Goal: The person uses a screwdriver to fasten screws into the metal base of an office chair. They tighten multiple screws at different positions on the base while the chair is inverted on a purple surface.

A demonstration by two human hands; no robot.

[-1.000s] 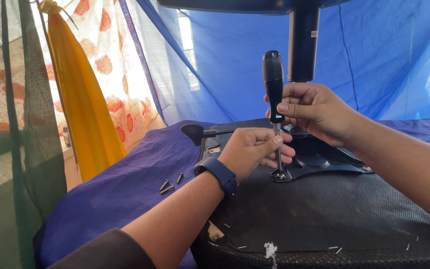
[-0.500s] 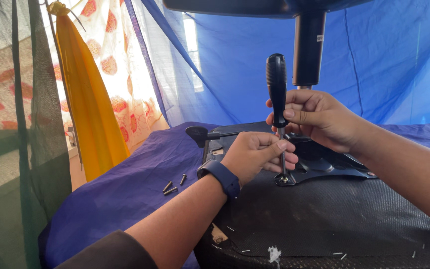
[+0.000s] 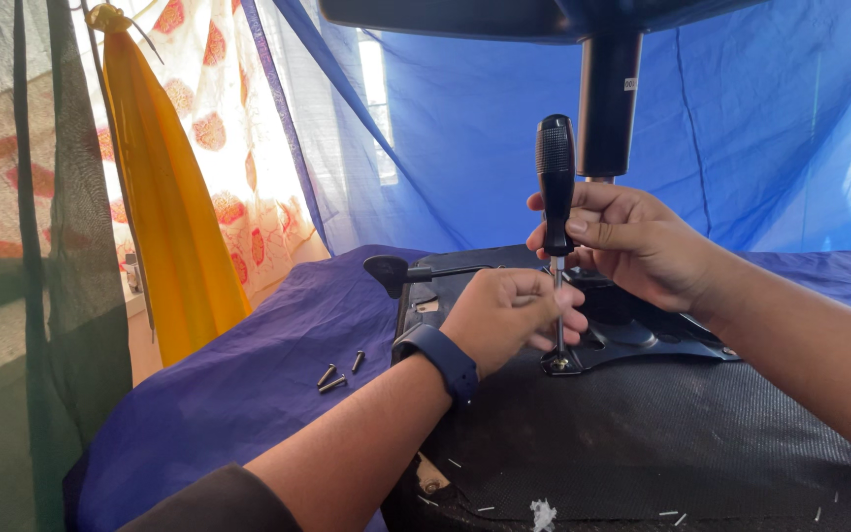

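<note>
My right hand (image 3: 632, 241) wraps the black screwdriver (image 3: 556, 187) handle, upright. My left hand (image 3: 509, 317) pinches its shaft just above the screw on the black metal bracket (image 3: 642, 340).

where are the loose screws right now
In the head view, three loose screws lie on the blue cloth, at the outer side of the left hand and its wristband, just off the black seat underside's edge.
</note>
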